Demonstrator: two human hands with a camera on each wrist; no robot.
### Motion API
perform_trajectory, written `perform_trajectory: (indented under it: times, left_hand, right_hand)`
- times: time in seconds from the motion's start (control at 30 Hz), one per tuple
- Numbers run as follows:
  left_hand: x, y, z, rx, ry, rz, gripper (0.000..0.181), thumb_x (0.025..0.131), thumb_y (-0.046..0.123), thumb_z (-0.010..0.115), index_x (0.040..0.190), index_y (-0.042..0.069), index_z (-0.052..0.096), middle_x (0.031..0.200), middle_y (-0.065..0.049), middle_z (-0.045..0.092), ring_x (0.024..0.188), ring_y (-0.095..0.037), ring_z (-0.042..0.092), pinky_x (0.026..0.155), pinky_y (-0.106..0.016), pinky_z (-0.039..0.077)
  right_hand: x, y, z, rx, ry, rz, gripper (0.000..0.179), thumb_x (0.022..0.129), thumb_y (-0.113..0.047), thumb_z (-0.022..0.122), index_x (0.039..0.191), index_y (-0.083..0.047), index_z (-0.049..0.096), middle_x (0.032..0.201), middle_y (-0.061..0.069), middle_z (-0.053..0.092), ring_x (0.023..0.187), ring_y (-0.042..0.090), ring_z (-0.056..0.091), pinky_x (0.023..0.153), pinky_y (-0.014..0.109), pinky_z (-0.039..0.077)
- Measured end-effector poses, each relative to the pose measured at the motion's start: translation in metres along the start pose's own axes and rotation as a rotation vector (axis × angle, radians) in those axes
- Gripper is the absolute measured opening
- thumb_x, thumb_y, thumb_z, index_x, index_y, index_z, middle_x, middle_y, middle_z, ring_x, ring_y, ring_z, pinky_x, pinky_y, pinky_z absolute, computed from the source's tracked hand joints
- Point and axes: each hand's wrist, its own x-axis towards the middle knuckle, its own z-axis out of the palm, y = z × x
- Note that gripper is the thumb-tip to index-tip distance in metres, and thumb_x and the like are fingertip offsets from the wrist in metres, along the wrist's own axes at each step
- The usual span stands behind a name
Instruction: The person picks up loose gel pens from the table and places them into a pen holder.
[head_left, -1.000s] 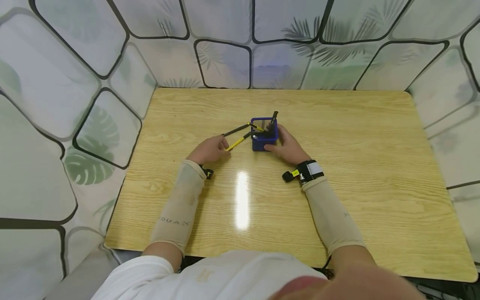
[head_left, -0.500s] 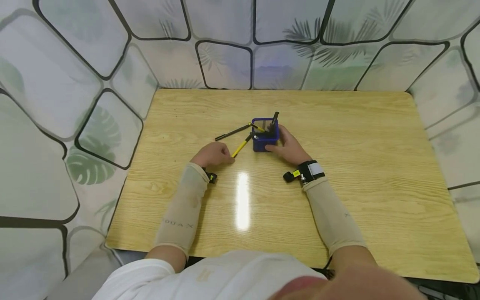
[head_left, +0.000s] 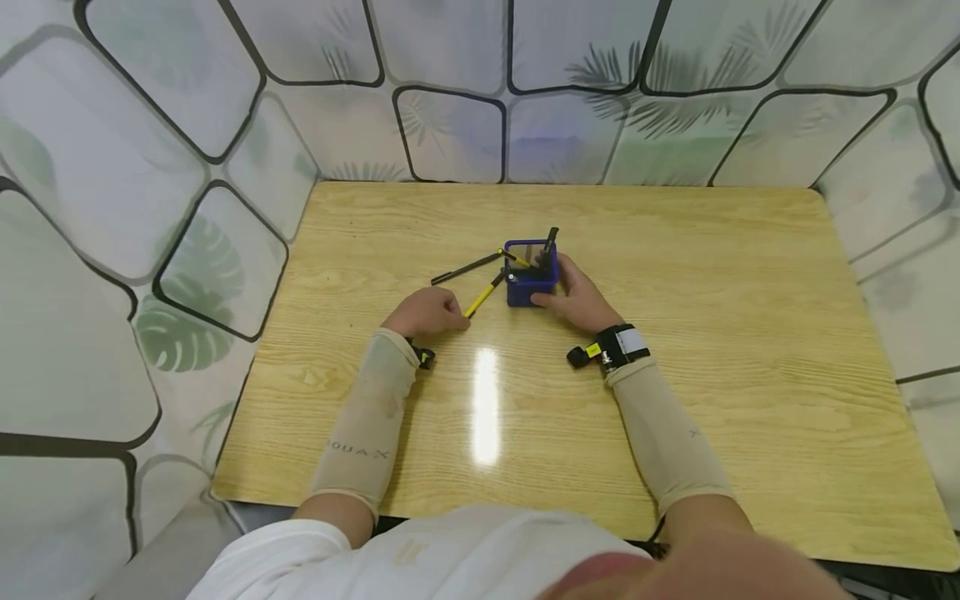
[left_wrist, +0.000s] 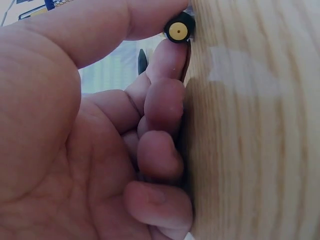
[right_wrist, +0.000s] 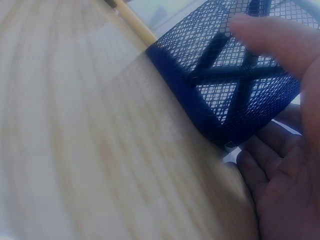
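Note:
My left hand (head_left: 427,312) is at the near end of a yellow pen with a black cap (head_left: 485,294), which slants up toward the pen holder. In the left wrist view, thumb and forefinger pinch the pen's round black end (left_wrist: 178,31), and the other fingers curl close to the tabletop. My right hand (head_left: 579,293) grips the blue mesh pen holder (head_left: 522,293) from the right, thumb on the near side. Dark pens show through its mesh in the right wrist view, and a black one (head_left: 551,237) sticks up above the rim.
A dark pen (head_left: 465,268) lies slanted left of the holder, its far end near the rim. The wooden table (head_left: 712,333) extends around both hands, with a patterned wall (head_left: 555,133) along its far edge.
My left hand has shifted slightly nearer and right, away from the dark pen, which is now uncovered. It now pinches the yellow pen's end. The right hand and holder have stayed put.

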Motion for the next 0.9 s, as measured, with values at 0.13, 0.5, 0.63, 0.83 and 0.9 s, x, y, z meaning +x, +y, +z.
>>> perform_trajectory:
  times: [0.13,0.5,0.63,0.83,0.9]
  left_hand:
    - [0.0017,-0.0009,0.0009,0.004,0.007,0.001,0.023,0.093,0.037,0.076,0.088,0.015,0.072,0.086,-0.001,0.067,0.071,-0.018,0.055,0.065,-0.033,0.045]
    - [-0.0021,0.0034,0.0006,-0.005,0.013,-0.022,0.024,0.093,0.038,0.075,0.089,0.015,0.072,0.084,-0.001,0.065,0.069,-0.018,0.053,0.062,-0.032,0.042]
    - [-0.0028,0.0041,0.0006,-0.02,0.017,-0.027,0.023,0.095,0.036,0.071,0.088,0.014,0.071,0.081,-0.002,0.064,0.066,-0.018,0.05,0.059,-0.032,0.04]
    - [-0.0004,0.0001,-0.0006,-0.025,0.015,0.001,0.022,0.096,0.036,0.067,0.089,0.015,0.072,0.08,-0.002,0.065,0.064,-0.017,0.049,0.059,-0.031,0.04]
    - [0.0001,-0.0029,-0.002,-0.025,0.004,0.023,0.022,0.097,0.036,0.065,0.09,0.016,0.072,0.081,-0.002,0.065,0.064,-0.017,0.049,0.06,-0.032,0.04]
  right_hand:
    - [-0.0003,-0.0009,-0.0007,-0.01,-0.001,0.0,0.082,0.095,-0.015,0.078,0.16,-0.006,0.03,0.167,0.013,0.031,0.158,0.026,0.019,0.127,0.04,0.013]
    - [-0.0014,-0.002,-0.0003,-0.013,-0.005,0.004,0.083,0.095,-0.016,0.078,0.161,-0.006,0.029,0.167,0.013,0.03,0.158,0.026,0.016,0.127,0.042,0.012]
    - [-0.0019,-0.002,0.0,-0.015,-0.009,0.012,0.084,0.095,-0.018,0.078,0.161,-0.006,0.028,0.167,0.012,0.03,0.158,0.026,0.016,0.127,0.043,0.012]
    - [-0.0017,-0.0028,0.0002,-0.016,-0.004,0.006,0.083,0.095,-0.017,0.078,0.161,-0.005,0.029,0.167,0.013,0.03,0.158,0.026,0.017,0.127,0.042,0.013]
    - [-0.0014,-0.0032,0.0007,-0.011,-0.001,0.005,0.083,0.095,-0.016,0.078,0.161,-0.005,0.029,0.166,0.013,0.031,0.158,0.027,0.017,0.127,0.042,0.013]
